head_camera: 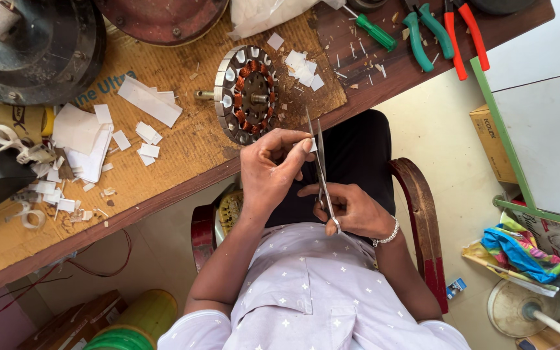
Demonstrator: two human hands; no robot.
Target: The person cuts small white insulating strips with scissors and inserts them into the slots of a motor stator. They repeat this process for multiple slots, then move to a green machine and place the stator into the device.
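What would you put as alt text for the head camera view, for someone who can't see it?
Seen from above, a seated person's right hand works scissors on a small white paper piece pinched in the left hand. Just beyond, on the wooden workbench, a round motor stator with copper windings lies among white paper scraps, with pliers and a green screwdriver farther back.
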